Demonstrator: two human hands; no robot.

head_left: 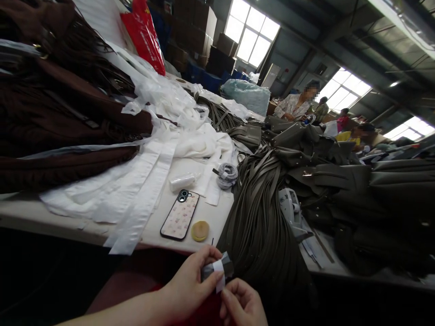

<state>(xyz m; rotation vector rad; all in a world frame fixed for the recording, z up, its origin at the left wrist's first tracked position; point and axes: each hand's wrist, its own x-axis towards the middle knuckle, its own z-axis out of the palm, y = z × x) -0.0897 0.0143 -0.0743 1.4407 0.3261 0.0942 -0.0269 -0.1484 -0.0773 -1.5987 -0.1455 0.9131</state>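
Observation:
My left hand (188,285) is closed in a pinch on the end of a dark olive strap (227,267) with a white paper strip (219,276) wrapped round it. My right hand (243,305) sits just below, fingers curled and pinching the lower end of that white strip. Both hands are at the table's near edge, in front of a big bundle of olive straps (258,217) that spills over the edge.
A phone in a patterned case (180,215), a round yellow disc (200,230), a coiled cord (227,174) and white paper strips (142,190) lie on the table (27,210). Brown bags (64,113) are piled left, olive bags (340,176) right. People sit at the far end (295,106).

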